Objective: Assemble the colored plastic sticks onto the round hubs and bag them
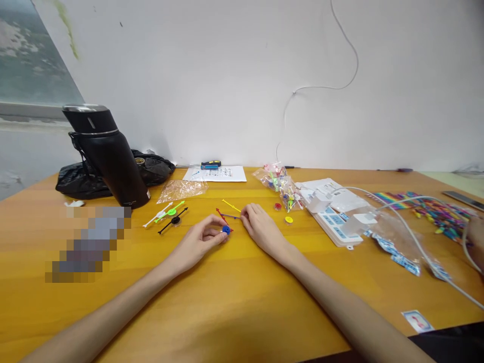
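Note:
My left hand (pixel 202 237) pinches a small round blue plastic piece (pixel 226 230) between thumb and fingers, just above the table. The fingertips of my right hand (pixel 259 224) are closed on the end of a thin blue arrow (pixel 230 217), which points left. Between the hands lie a red arrow (pixel 223 216), partly hidden by my left hand, and a yellow arrow (pixel 231 205). Left of them rest a white arrow (pixel 157 216), a green arrow (pixel 171 212) and a black arrow (pixel 174 220), the latter two with round centres. A red disc (pixel 278 206) and a yellow disc (pixel 289 220) are right of my right hand.
A black bottle (pixel 109 161) stands at the left before a black bag (pixel 81 181). Clear bags of coloured parts (pixel 282 184) lie at the back. A white power strip (pixel 336 229) with cables is at the right, near another person's hand (pixel 475 239).

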`<state>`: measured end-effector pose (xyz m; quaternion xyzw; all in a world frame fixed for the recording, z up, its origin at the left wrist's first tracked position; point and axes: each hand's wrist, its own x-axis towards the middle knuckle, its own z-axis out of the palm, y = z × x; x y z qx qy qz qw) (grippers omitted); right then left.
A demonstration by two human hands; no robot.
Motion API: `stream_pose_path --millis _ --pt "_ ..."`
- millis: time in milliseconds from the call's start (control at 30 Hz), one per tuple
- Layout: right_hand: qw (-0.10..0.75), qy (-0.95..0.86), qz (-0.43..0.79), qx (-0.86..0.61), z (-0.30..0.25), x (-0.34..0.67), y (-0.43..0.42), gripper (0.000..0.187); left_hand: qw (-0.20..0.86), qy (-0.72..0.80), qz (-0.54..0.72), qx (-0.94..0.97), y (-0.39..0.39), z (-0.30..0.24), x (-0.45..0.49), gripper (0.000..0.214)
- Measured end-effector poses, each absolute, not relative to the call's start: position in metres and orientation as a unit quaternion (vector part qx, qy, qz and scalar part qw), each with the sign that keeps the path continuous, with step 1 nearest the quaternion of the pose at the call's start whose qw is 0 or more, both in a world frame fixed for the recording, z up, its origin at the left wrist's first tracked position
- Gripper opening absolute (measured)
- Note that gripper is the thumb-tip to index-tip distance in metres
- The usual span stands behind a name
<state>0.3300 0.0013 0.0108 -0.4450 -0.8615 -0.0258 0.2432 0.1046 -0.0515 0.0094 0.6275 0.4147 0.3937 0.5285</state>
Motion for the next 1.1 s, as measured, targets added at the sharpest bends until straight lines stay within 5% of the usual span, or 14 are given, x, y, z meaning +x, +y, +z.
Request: stream_pose_path --millis 200,467,1100 --pt "0.271 -0.853 0.018 -0.447 0.01 0.324 0.003 0.008 0.533 0.41 0.407 0.618 -0.051 0.011 0.106 0.033" --pt "0.425 -0.764 0.345 -0.343 0.026 0.307 -0.021 0.013 0.578 0.399 0.471 0.534 -0.045 0.012 0.106 0.038" --pt "0.407 -0.772 0.355 -0.334 0.027 0.304 -0.028 0.007 0.551 0.437 0.467 0.536 -0.047 0.013 0.104 0.051"
